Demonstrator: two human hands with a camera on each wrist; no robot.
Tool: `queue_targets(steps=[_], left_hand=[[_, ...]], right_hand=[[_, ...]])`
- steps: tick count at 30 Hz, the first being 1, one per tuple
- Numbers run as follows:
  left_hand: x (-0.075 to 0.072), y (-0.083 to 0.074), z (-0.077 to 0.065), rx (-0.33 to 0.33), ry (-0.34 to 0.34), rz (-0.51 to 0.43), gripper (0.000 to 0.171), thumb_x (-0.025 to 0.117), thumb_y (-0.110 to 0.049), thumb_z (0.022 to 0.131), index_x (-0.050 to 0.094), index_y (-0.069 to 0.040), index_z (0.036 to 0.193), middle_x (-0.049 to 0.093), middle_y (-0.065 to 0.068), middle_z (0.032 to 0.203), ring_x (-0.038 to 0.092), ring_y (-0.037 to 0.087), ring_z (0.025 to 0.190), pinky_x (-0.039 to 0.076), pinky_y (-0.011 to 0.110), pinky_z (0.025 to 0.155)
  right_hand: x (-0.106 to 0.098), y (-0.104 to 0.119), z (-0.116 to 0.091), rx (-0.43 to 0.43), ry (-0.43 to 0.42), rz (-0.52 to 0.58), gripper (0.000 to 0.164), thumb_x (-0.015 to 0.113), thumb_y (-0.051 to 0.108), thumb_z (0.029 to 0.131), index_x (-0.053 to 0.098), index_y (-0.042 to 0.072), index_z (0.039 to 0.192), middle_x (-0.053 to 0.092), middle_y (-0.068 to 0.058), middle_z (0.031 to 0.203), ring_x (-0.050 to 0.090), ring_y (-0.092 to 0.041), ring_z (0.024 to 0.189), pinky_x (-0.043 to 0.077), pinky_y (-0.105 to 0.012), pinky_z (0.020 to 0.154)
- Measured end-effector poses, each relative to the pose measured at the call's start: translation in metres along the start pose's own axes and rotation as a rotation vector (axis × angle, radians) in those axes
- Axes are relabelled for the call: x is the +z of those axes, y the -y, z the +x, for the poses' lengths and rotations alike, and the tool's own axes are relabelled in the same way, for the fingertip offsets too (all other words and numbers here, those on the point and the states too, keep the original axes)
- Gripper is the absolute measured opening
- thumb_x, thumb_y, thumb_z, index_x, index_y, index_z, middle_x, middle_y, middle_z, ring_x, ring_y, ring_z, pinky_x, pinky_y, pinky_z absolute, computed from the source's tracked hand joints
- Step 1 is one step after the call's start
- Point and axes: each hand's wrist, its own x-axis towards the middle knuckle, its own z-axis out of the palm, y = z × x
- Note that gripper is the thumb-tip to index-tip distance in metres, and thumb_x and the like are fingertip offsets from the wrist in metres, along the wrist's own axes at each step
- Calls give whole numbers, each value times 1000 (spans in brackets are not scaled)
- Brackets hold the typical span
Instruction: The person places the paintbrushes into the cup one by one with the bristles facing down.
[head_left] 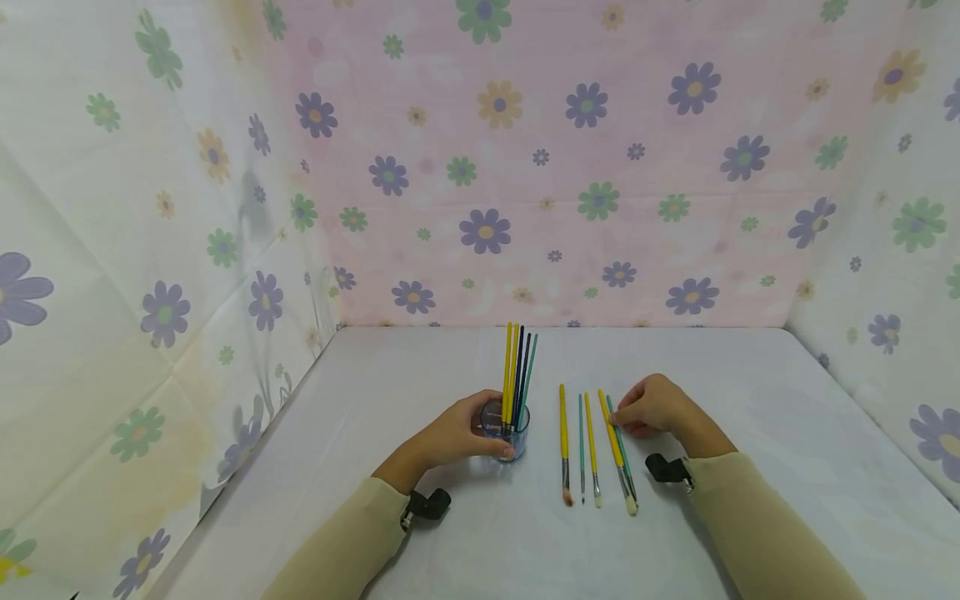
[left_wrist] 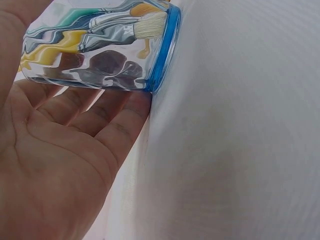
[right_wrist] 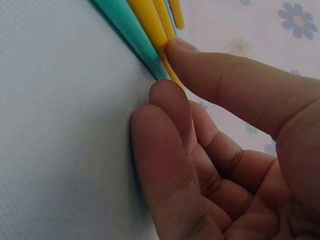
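My left hand (head_left: 457, 433) holds a clear glass (head_left: 522, 443) on the table, thumb in front and fingers behind. Several paintbrushes stand in it, with yellow (head_left: 507, 362), dark and teal handles leaning right. In the left wrist view a pale bristle tip (left_wrist: 150, 26) and blue base rim (left_wrist: 167, 47) show through the glass (left_wrist: 107, 67). At the right end of a row of loose brushes, my right hand (head_left: 654, 408) pinches the upper handle of a teal paintbrush (head_left: 624, 450). My thumb touches the yellow paintbrush (right_wrist: 147, 20) lying against it.
Farther left in the row lie a yellow-handled brush (head_left: 564, 421), a thin teal one (head_left: 581, 442) and another yellow one (head_left: 591, 433), bristles toward me. White cloth covers the table (head_left: 420, 367). Flower-patterned cloth walls (head_left: 540, 200) stand at the back and both sides.
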Motion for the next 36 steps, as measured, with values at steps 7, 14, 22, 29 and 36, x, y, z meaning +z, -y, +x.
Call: queue_targets(steps=[7,14,22,29,36], left_hand=[[0,0,1,3,2,-3,72,85,-38,68,48,-35,130,62,-11,119,59,10,108,48,38,96],[0,0,0,1,2,-3,73,85,-39,68,48,-34,130,62,-11,119,59,10,107,48,37,95],[0,0,0,5,3,-2,72,85,-37,69,48,-33,131,62,-9,120,59,10,107,48,37,96],[0,0,0,3,0,1,71,85,-37,69,47,-37,130,61,-9,120,59,11,107,48,38,96],[1,0,0,3,3,-14,71,85,-37,69,48,-37,129,62,-9,119,59,11,106,48,38,96]], right_hand=[[-4,0,1,51,2,0,36,84,25,71,65,5,93,66,-9,83,63,-19,69,55,-29,61],[-9,-3,0,42,27,14,27,81,18,74,67,5,93,66,-9,83,63,-19,70,55,-29,62],[-10,-4,1,37,16,-31,36,85,26,69,66,6,91,66,-8,80,62,-18,66,54,-28,59],[-7,-1,2,35,-2,-101,37,87,26,65,66,6,88,65,-8,78,61,-18,63,52,-27,56],[-11,-3,-3,23,13,-77,26,82,16,71,66,4,87,67,-8,77,63,-17,65,54,-28,58]])
